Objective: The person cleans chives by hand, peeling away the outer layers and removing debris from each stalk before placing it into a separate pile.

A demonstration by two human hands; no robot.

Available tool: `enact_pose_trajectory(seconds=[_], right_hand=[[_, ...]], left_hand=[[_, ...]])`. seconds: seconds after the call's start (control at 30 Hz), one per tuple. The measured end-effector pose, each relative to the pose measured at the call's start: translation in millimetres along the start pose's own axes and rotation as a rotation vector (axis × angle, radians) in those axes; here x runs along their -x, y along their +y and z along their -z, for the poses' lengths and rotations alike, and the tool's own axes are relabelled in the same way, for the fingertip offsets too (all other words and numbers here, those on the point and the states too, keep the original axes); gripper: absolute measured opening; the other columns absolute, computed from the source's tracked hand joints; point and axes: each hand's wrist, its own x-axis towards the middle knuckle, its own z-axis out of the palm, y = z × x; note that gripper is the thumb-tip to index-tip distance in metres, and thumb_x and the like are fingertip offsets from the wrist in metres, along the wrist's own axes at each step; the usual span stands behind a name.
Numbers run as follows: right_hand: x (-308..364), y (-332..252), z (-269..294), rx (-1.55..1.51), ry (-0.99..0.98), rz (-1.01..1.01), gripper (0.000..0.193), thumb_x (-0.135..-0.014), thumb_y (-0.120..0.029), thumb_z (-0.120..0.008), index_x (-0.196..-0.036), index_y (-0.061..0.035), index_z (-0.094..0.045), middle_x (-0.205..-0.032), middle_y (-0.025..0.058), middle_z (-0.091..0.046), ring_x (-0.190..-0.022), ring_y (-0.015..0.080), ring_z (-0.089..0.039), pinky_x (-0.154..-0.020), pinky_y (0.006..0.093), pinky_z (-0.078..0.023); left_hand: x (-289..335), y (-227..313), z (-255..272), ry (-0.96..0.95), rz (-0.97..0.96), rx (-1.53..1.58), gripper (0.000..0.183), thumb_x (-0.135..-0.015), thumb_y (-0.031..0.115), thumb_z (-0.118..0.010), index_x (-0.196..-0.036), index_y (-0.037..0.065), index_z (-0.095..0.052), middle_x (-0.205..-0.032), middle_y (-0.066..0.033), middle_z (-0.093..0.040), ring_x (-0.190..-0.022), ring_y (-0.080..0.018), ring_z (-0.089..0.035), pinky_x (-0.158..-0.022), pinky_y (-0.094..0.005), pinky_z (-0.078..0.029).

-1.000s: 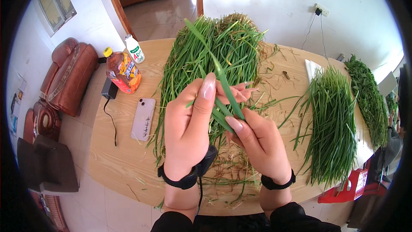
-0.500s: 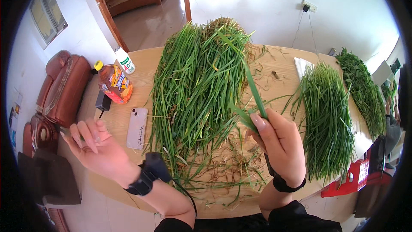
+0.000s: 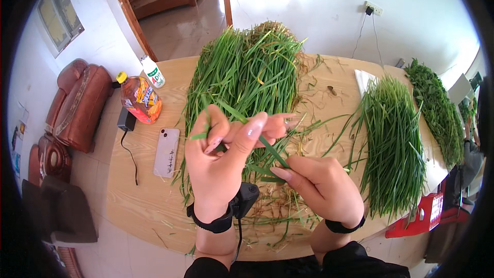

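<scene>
Pinched in my right hand (image 3: 329,185) are the lower ends of a few flat green chive leaves (image 3: 274,152). They stretch up and left to my left hand (image 3: 218,159), whose thumb and index finger close on them. Some leaf ends poke out between the left fingers. Both hands are raised over the table, in front of a big heap of chives (image 3: 242,72) with brownish dry bits among it. Withered trimmings (image 3: 280,216) lie scattered beneath my hands. To the right rests a tidier bundle of chives (image 3: 393,149).
On the wooden table's (image 3: 128,201) left are a pale phone (image 3: 165,152), a tea-coloured drink bottle (image 3: 140,100), a white bottle (image 3: 153,72) and a black adapter (image 3: 126,119) with a cable. A leafy green pile (image 3: 437,113) lies far right, above a red crate (image 3: 427,216).
My left hand, spread and apart at the left before, has come across to the middle and closed on the chive leaves. My right hand has dropped slightly, still pinching them.
</scene>
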Motion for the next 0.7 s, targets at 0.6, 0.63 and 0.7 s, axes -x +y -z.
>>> enact_pose_trajectory(seconds=[0.6,0.63,0.7], right_hand=[[146.3,-44.3,70.6,-0.176,0.4,-0.506,0.024,-0.09,-0.017,-0.048,-0.106,-0.0002,-0.054,-0.075,-0.0004,-0.051,-0.066,0.0052,-0.044,-0.063,0.0205,-0.038],[163.0,-39.9,74.0,-0.212,0.525,-0.49,0.02,-0.09,-0.013,-0.045,-0.1,0.0002,-0.056,-0.077,-0.0002,-0.05,-0.07,0.0063,-0.046,-0.066,0.0206,-0.038],[193.5,-27.7,84.5,0.089,0.624,-0.458,0.022,-0.091,-0.014,-0.043,-0.085,0.0005,-0.059,-0.083,0.0059,-0.051,-0.077,0.0151,-0.048,-0.07,0.025,-0.038]], left_hand=[[16.2,-26.7,-25.5,-0.341,-0.177,-0.627,0.044,-0.08,-0.002,-0.052,-0.12,0.005,-0.036,-0.096,-0.0077,-0.046,-0.088,-0.0133,-0.046,-0.08,-0.0287,-0.043],[15.7,-29.0,-29.9,-0.346,-0.244,-0.685,0.044,-0.081,-0.001,-0.051,-0.122,0.005,-0.038,-0.097,-0.0084,-0.049,-0.089,-0.014,-0.048,-0.083,-0.0294,-0.041],[18.1,-14.7,-40.3,-0.328,-0.209,-0.734,0.031,-0.086,0.006,-0.049,-0.117,0.005,-0.048,-0.086,-0.007,-0.058,-0.082,-0.0138,-0.053,-0.081,-0.0278,-0.04]])
